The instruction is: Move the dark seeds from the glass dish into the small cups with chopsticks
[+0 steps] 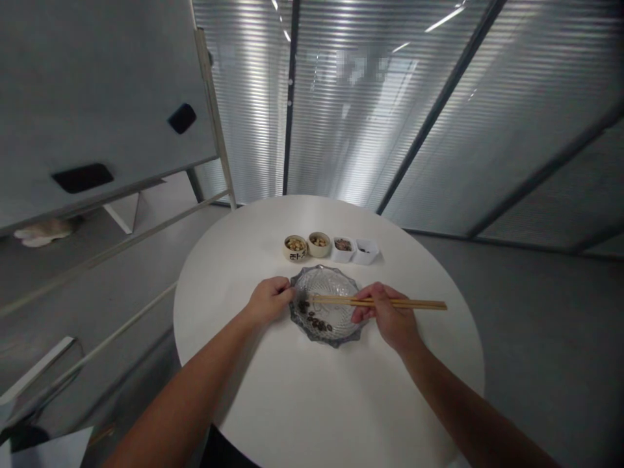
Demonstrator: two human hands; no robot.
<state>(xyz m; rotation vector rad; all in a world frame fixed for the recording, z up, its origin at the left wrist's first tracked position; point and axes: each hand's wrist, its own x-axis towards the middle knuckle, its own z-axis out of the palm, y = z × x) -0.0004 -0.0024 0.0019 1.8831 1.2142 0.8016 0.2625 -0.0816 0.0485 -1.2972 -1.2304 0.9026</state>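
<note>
two chopsticks [423,304], partly hidden by the right hand [392,320], tips unclear.

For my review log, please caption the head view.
Left hand at the edge of a glass dish with dark pieces inside, right hand holding chopsticks over it, four small containers beyond.

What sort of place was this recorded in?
Probably an office or meeting room: there is what looks like a framed whiteboard on the left, dark-framed ribbed partitions behind, and a round white table in front.
</note>
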